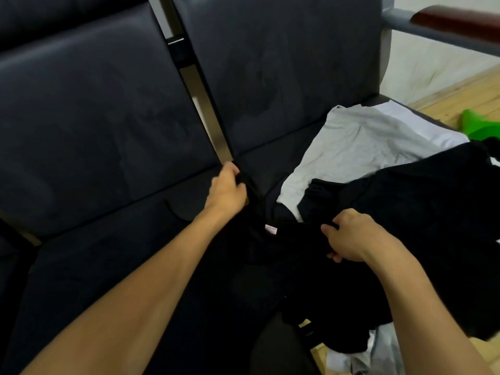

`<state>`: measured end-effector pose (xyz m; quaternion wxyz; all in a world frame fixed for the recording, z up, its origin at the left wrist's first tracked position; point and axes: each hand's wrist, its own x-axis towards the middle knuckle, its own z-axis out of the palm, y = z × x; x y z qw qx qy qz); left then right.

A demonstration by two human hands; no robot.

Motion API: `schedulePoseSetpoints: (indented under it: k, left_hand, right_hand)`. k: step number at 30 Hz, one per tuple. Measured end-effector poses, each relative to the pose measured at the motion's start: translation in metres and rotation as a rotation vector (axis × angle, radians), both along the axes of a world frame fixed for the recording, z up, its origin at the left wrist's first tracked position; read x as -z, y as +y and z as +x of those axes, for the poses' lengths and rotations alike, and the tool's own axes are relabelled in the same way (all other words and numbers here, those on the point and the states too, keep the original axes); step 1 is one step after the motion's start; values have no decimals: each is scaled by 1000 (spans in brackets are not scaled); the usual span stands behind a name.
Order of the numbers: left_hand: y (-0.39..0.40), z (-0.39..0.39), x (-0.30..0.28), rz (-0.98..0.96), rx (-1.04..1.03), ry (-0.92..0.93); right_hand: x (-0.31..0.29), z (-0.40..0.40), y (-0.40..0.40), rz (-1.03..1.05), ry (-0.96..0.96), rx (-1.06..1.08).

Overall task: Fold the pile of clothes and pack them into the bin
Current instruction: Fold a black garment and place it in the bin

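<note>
Seen from the head camera, a person's two bare hands work a black garment [270,266] spread across the seat of a dark sofa [108,131]. At the back of the seat, the left hand [227,189] has its fingers curled round one edge of the black cloth, close to the foot of the metal strip [201,96] that runs between the two back cushions. Nearer the camera, the right hand [349,235] pinches another part of the same garment, thumb and fingers closed on a bunched fold. A small pale label [271,229] shows on the black fabric between the two hands. Both forearms reach in from the lower edge of the view.

Behind the right hand, a light grey garment [359,147] lies flat on the seat cushion, with a white piece [422,121] under its far edge. More black clothing [433,201] is heaped to the right, overlapping the grey one. At the lower edge, white and grey cloth [359,355] hangs off the sofa front towards the wooden floor [460,96]. A bright green object [480,125] sits on the floor beyond the sofa's right end; what it is cannot be told. A padded armrest on a grey bar [446,23] crosses the upper right corner.
</note>
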<state>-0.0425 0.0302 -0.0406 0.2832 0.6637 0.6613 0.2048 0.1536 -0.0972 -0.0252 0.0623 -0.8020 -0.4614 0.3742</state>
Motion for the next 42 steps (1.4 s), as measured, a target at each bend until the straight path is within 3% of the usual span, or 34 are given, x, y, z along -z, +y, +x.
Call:
schedulePoseSetpoints:
  k: [2,5,8,11,13,16,21,25,28,29,31,36,39,42]
  left_hand:
    - [6,1,-13,-28,-135,-275]
    - [11,13,-37,-221,-178,-575]
    - [7,22,-59,-446,-55,-801]
    - [5,27,-60,-455,57,-891]
    - [8,32,-50,-351,95,-778]
    - [17,41,-28,-160,155,-382]
    - [25,63,0,-131,323,-98]
    - [32,72,10,-98,342,30]
    - [20,72,3,80,446,395]
    - [8,71,-3,186,472,438]
    - [-23,72,-10,289,516,334]
    - [-82,73,5,-271,499,66]
    - [-97,75,2,-437,500,-155]
    - [-101,77,-2,-600,455,-358]
  right_hand:
    - [0,3,1,4,6,9]
    - [-3,11,0,31,49,42]
    - [-12,21,-4,9,100,38]
    - [-22,32,-12,-33,181,12]
    - [-26,41,-18,-52,191,-3]
    - [-27,47,-23,-27,181,50]
    - [-16,47,-21,-18,168,115]
    - [-17,47,-18,-13,313,275]
    - [-15,44,-17,20,365,326]
    - [-14,44,-18,15,381,318]
    - [-16,45,-18,-1,399,279]
    - [-22,37,-16,-39,299,129]
    - [-22,34,-13,30,194,103]
    - [-24,37,-15,55,221,140]
